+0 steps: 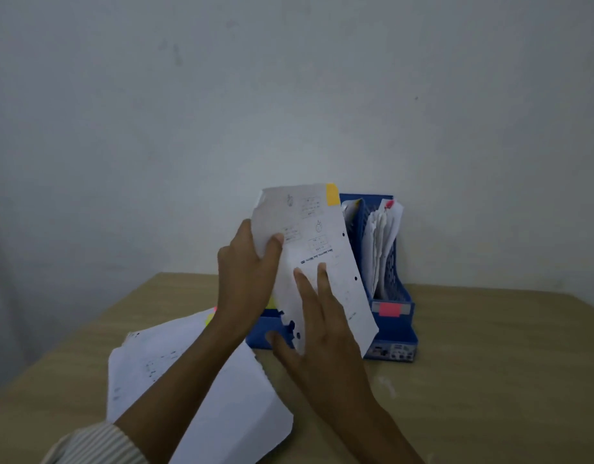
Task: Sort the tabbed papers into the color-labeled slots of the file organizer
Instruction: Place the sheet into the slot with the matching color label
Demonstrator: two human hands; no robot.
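Tabbed papers are partly sorted: some sit in the file organizer (pixel 394 298)'s pink-labeled slot, a yellow-tabbed sheet (pixel 317 262) is gripped by the left hand (pixel 247 262) and steadied by the flat-fingered right hand (pixel 317 333), and a pile (pixel 175 363) is left on the table (pixel 489 380).

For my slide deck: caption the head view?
Both hands hold a yellow-tabbed paper before the blue file organizer.

head view: one wide-angle camera worn on the person's head | faces forward and down across the wooden table (pixel 489 380) toward the pale wall (pixel 288 78) | near, above the forearms | file organizer (pixel 394 299) mid-frame, slightly right | single view, nothing shared
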